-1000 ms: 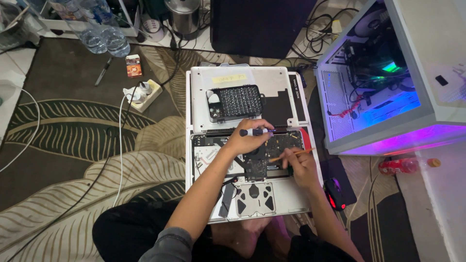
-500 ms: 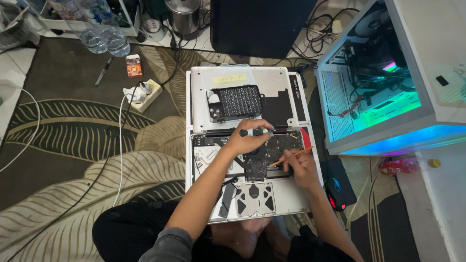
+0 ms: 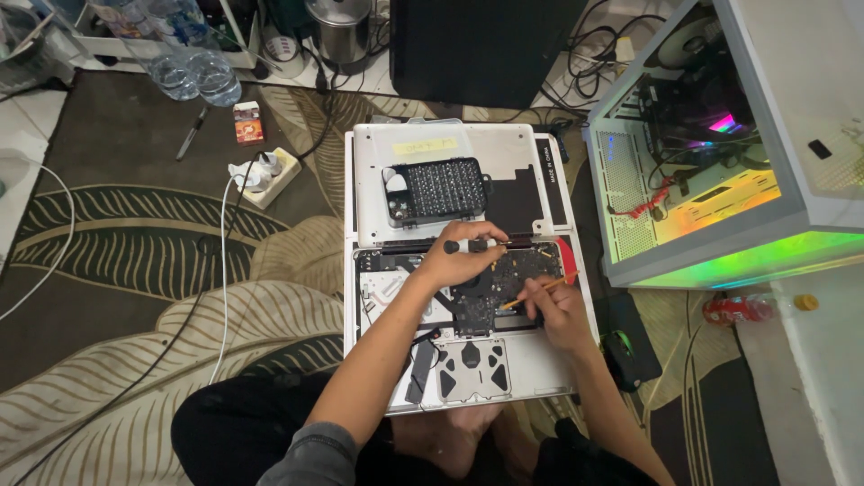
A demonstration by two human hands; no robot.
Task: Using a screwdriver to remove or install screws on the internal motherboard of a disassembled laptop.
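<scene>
An opened white laptop (image 3: 373, 297) lies on the carpet between my legs, its dark circuit board (image 3: 504, 270) exposed. My left hand (image 3: 459, 261) rests on the board and grips a black and silver screwdriver (image 3: 477, 244) held level across the hinge edge. My right hand (image 3: 553, 310) holds a thin orange stick (image 3: 535, 292), its tip pointing left onto the board. The laptop's removed bottom cover (image 3: 504, 148) lies just beyond, with a black bit set case (image 3: 436, 191) on it.
A lit white computer case (image 3: 720, 207) stands open at the right. A power strip (image 3: 261, 175) with cables, a small red box (image 3: 247, 122), a pen and water bottles (image 3: 193, 67) lie upper left. A black mouse (image 3: 621, 346) sits by my right arm.
Both hands have stayed on the board, with the orange stick shifting only slightly. The computer case lighting has gone from purple through blue to green.
</scene>
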